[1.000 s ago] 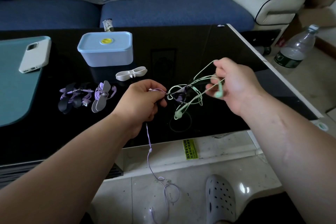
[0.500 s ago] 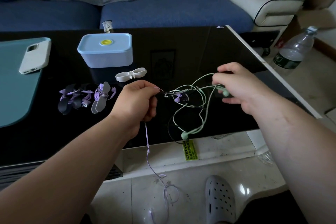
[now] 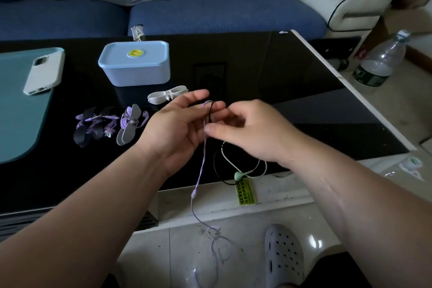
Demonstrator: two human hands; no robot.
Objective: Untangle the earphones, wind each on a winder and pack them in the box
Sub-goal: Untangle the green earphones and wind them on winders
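Note:
My left hand [image 3: 180, 124] is held palm up over the black table [image 3: 292, 82], fingers stretched out. A purple earphone cable [image 3: 198, 177] and a black cable [image 3: 211, 112] loop over its fingers. The purple one hangs down to the floor. My right hand [image 3: 252, 131] is right beside it, its curled fingers pinching the purple cable just below the loop. A green earphone [image 3: 238, 175] and its cable lie at the table's front edge under my right wrist. A white winder [image 3: 167, 96] lies bare. The light blue box [image 3: 135, 63] stands behind it, lid on.
Two wound purple earphones lie at the left, one on a dark winder [image 3: 93, 126], one on a grey winder [image 3: 128, 124]. A white phone [image 3: 43, 72] rests on a teal mat [image 3: 14, 105]. A sofa is behind, with a plastic bottle [image 3: 378, 61] and a grey clog [image 3: 284, 257] on the floor.
My right hand let the green cable drop onto the table and moved left to meet my left hand. My left hand opened its fingers, with the purple and black cables now looped over them.

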